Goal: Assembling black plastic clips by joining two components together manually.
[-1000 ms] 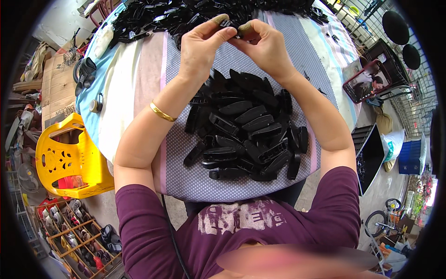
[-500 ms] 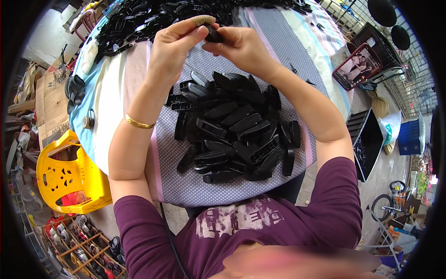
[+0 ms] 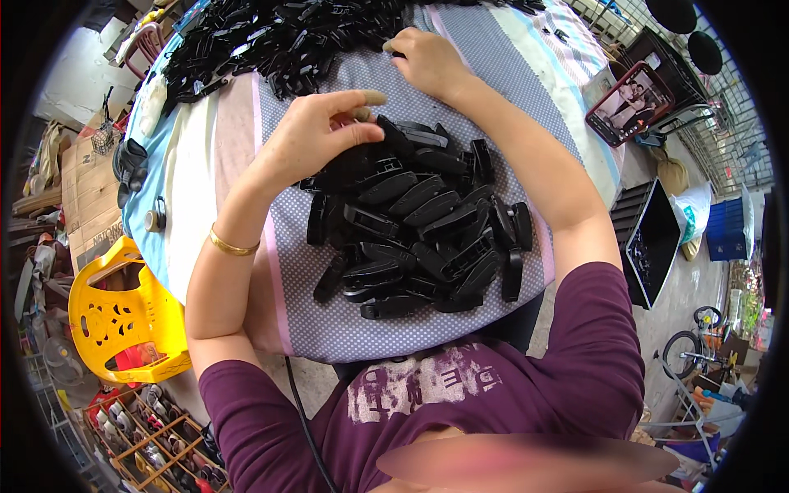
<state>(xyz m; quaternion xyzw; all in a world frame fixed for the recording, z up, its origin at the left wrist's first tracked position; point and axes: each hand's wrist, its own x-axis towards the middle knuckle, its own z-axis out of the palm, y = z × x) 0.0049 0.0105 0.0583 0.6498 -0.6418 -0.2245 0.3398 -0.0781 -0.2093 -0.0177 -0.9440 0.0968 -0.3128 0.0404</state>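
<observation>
A heap of long, rounded black plastic parts, shaped like clips or handles, lies on the cloth in front of me. My left hand is over the heap's far left edge, thumb and index finger apart, with nothing seen between them. Pale covers sit on some of its fingertips. Farther off, my right hand reaches to the near right edge of a bigger pile of black plastic pieces. Its fingers are bent, thumb apart from the index finger, and I see nothing held.
The table wears a striped, dotted cloth. A phone stands at the right edge, above a black crate. On the left are a yellow plastic chair, a small round object and a rack of shoes.
Both hands were together above the heap, holding a black part. They have separated: the left came down to the heap and let go, and the right moved across toward the far pile.
</observation>
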